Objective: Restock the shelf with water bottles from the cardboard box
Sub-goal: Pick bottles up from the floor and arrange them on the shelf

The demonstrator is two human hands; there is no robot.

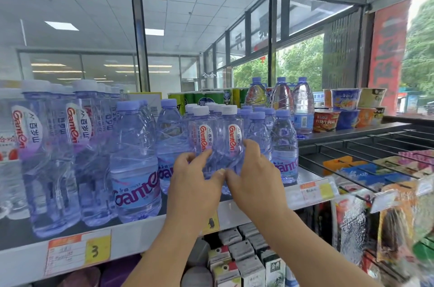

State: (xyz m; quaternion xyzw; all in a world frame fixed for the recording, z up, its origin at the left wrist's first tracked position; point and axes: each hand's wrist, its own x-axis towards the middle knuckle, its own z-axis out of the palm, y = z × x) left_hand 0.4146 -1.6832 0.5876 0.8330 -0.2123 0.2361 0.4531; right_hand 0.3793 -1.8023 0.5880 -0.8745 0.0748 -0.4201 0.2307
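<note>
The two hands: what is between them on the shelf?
In the head view, two small white-capped bottles stand side by side between the left hand and the right hand, whose thumbs nearly meet in front.

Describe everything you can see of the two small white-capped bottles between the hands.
The two small bottles are clear, purplish plastic with white caps and oval white labels printed in red. They stand upright, side by side, touching, near the front of the shelf, ahead of more small bottles and between larger purple-capped ones. The left hand cups the left bottle, the right hand wraps the right one; their fingers meet low in front.
</note>
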